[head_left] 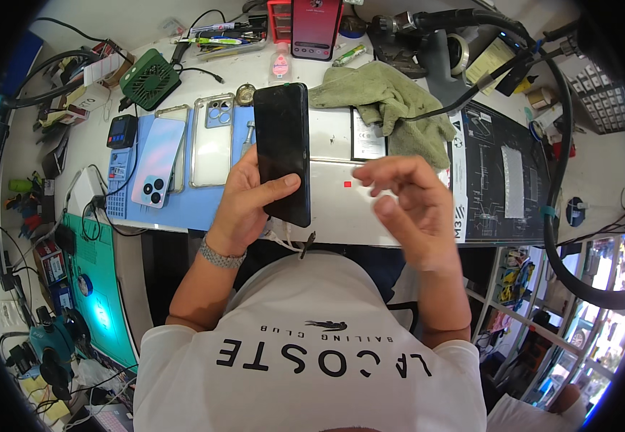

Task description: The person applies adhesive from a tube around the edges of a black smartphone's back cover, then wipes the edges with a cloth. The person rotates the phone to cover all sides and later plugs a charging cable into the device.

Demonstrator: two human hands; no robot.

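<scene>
My left hand (246, 189) is wrapped round a black smartphone (281, 144), its thumb lying across the lower part of the dark screen. The phone is held upright over the front of the bench. To its right, my right hand (414, 209) hovers above the white bench top (337, 216), thumb and fingers apart and slightly blurred. I see nothing held in it, though a faint pale patch shows by the fingertips. A small red square (347, 184) lies just left of those fingers. A flat battery (368, 135) lies beyond them, partly under a green cloth (391, 101).
On a blue mat are a pinkish-blue phone (158, 160) and a clear phone case (211, 144). A green fan (150, 79) stands behind. Another phone (316, 29) stands upright at the back. A black hose (558, 180) curves down at right; a white cable (278, 236) hangs at the front edge.
</scene>
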